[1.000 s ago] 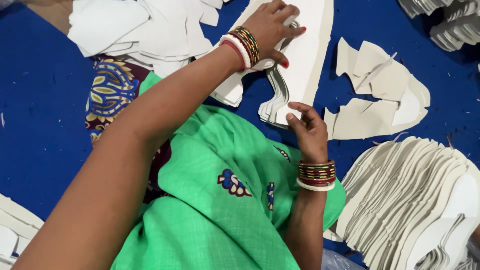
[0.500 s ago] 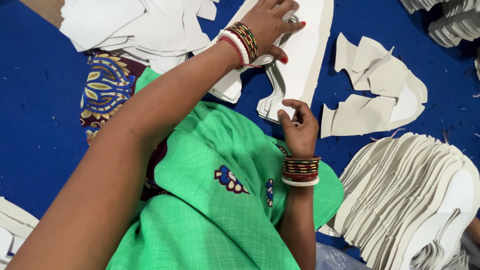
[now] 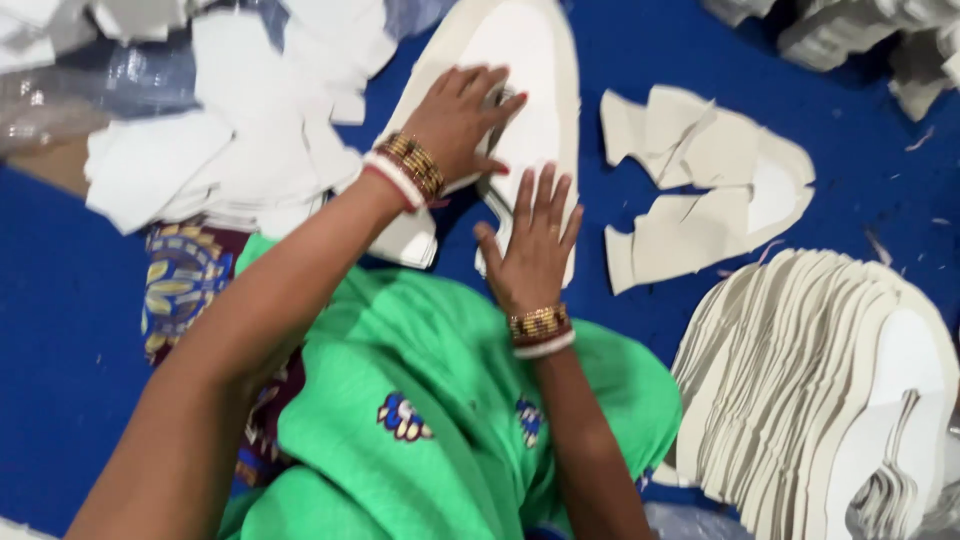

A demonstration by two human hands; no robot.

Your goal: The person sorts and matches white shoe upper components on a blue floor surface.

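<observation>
Off-white sheet material makes up the large cut piece [image 3: 535,60] that lies flat on the blue surface [image 3: 60,330], just above the green-clad knee [image 3: 400,400] of the person. The piece is long and rounded at its far end, smooth and pale, with cut-out notches along its near edge. The left hand [image 3: 455,120] is laid on it palm down, fingers bent and pressing near a cut-out; nothing is seen to be gripped, though the fingertips are partly blurred. The right hand [image 3: 535,245] is spread flat and released, its fingers extended over the lower edge of the same piece. Bangles are worn on both wrists.

To the right, well apart from the hands, a few torn pale offcuts [image 3: 700,190] are scattered on the blue surface. Lower right, a fanned stack of similar cut pieces [image 3: 800,380] is seen, its far side cut off by the frame edge. At upper left a heap of white scraps [image 3: 230,140] is piled, touching the large piece's left edge.

The near end of the large piece is hidden beneath the right hand and the left wrist, so its full outline cannot be made out. The whole view is softened by motion blur.
</observation>
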